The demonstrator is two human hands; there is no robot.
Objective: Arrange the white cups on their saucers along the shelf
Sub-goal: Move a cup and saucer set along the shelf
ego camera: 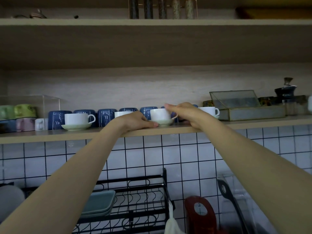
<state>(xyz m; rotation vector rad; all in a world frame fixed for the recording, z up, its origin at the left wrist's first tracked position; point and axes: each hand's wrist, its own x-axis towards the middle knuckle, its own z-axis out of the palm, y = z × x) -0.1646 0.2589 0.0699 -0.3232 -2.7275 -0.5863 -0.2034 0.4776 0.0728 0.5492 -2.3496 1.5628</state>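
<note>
Along the wooden shelf [50, 135] stand white cups on pale saucers. One cup [76, 118] sits on its saucer [76, 127] at the left. A second cup [121, 114] is mostly hidden behind my left hand [135, 120]. A third cup [159, 114] rests on a saucer [164, 122] in the middle; my left hand's fingers grip that saucer's left rim. My right hand [184, 114] holds this cup at its handle. A fourth cup [208, 110] stands to the right, partly behind my right hand.
Dark blue mugs [56, 119] line the shelf's back. Green and pastel cups [22, 112] sit far left under a clear cover. A glass box [244, 105] and dark grinder [286, 92] stand at the right. A dish rack [135, 200] is below.
</note>
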